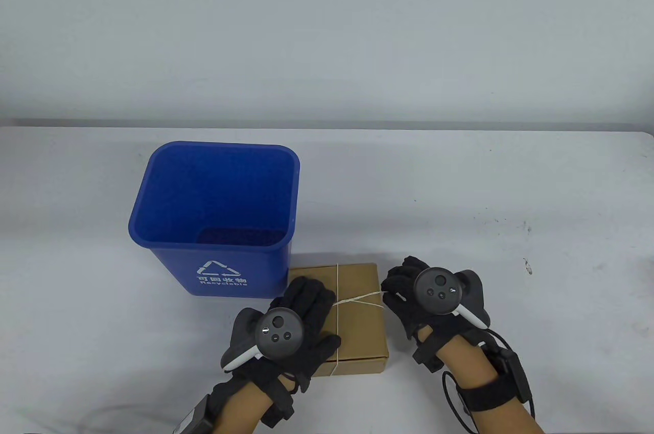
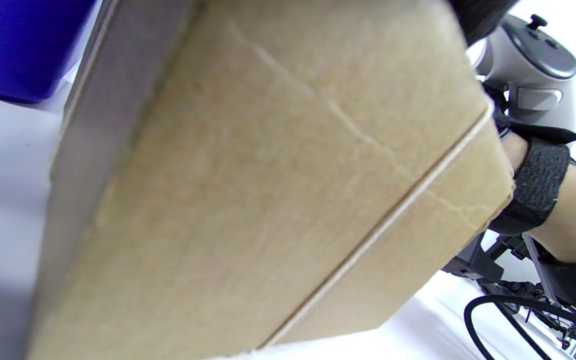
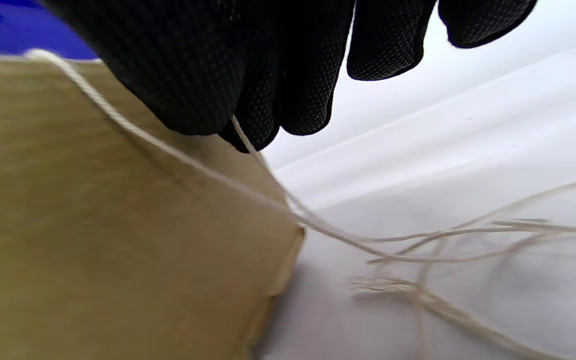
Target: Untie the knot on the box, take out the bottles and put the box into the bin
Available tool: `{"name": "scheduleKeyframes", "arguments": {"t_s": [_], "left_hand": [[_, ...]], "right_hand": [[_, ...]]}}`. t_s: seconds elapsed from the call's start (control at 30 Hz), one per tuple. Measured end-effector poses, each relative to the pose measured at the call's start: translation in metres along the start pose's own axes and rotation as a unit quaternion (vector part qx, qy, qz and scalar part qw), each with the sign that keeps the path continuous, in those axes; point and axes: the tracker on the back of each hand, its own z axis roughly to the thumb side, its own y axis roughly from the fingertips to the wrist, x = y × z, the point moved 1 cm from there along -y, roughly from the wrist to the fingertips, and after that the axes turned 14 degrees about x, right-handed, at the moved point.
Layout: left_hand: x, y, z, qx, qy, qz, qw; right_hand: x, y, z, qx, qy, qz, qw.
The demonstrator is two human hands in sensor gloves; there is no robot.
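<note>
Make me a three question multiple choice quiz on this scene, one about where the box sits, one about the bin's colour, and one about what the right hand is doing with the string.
1. Where is the cardboard box?
A. inside the bin
B. on the table, just in front of the bin
C. lifted above the table

2. What colour is the bin?
A. green
B. grey
C. blue

3. What is the right hand doing?
A. pinching the string
B. resting flat on the box
C. holding a bottle

Answers:
1 B, it lies on the table by the bin's near wall.
2 C, blue with a white recycling mark.
3 A, fingertips pinch the string while the left hand rests on the box.
</note>
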Motion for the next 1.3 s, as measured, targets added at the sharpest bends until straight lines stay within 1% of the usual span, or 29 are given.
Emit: {"name": "scheduleKeyframes", "arguments": {"t_s": [0.2,0.23,0.27,0.43,0.53,0.6,0.67,0.8,0.83,0.87,0.9,0.97,1.03,1.1,1.17,1.27,1.3], "left_hand": [[0.0,0.0,0.0,0.0,0.0,0.001,1.0],[0.0,0.0,0.0,0.0,0.0,0.001,1.0],[0.0,0.0,0.0,0.0,0.0,0.0,1.0],[0.0,0.0,0.0,0.0,0.0,0.0,1.0],[0.0,0.0,0.0,0.0,0.0,0.0,1.0],[-0.001,0.0,0.001,0.0,0.0,0.0,1.0],[0.0,0.0,0.001,0.0,0.0,0.001,1.0],[0.001,0.0,0.0,0.003,0.01,0.002,1.0],[0.001,0.0,0.0,0.003,0.013,0.002,1.0],[0.002,0.0,0.0,0.003,0.015,0.003,1.0],[0.003,0.0,0.0,0.004,0.018,0.006,1.0],[0.004,0.0,0.0,0.004,0.023,0.014,1.0],[0.006,0.001,0.001,0.002,0.034,0.024,0.999],[0.008,0.001,0.002,0.003,0.042,0.032,0.999],[0.011,0.002,0.003,0.005,0.035,0.041,0.999],[0.016,0.005,0.005,0.006,0.032,0.065,0.997],[0.02,0.006,0.005,0.01,0.025,0.081,0.996]], "right_hand": [[0.004,-0.013,-0.026,0.07,0.05,0.017,0.996],[0.005,-0.015,-0.032,0.092,0.063,0.034,0.993],[0.005,-0.016,-0.036,0.101,0.068,0.042,0.992],[-0.002,-0.017,-0.049,0.139,0.058,0.035,0.988],[-0.01,-0.013,-0.052,0.152,0.026,0.032,0.988],[-0.016,-0.009,-0.049,0.139,-0.001,0.012,0.99],[-0.024,-0.003,-0.04,0.11,-0.026,-0.013,0.994],[-0.032,0.015,-0.006,-0.002,-0.073,-0.05,0.996],[-0.031,0.02,0.004,-0.039,-0.091,-0.047,0.994],[-0.028,0.025,0.016,-0.077,-0.114,-0.033,0.99],[-0.024,0.029,0.025,-0.1,-0.127,-0.019,0.987],[-0.014,0.034,0.038,-0.128,-0.118,0.014,0.985],[-0.005,0.037,0.045,-0.145,-0.093,0.028,0.985],[0.003,0.035,0.048,-0.146,-0.082,0.034,0.985],[0.009,0.033,0.047,-0.132,-0.075,0.063,0.986],[0.015,0.031,0.047,-0.121,-0.045,0.079,0.988],[0.015,0.032,0.048,-0.12,-0.039,0.092,0.988]]}}
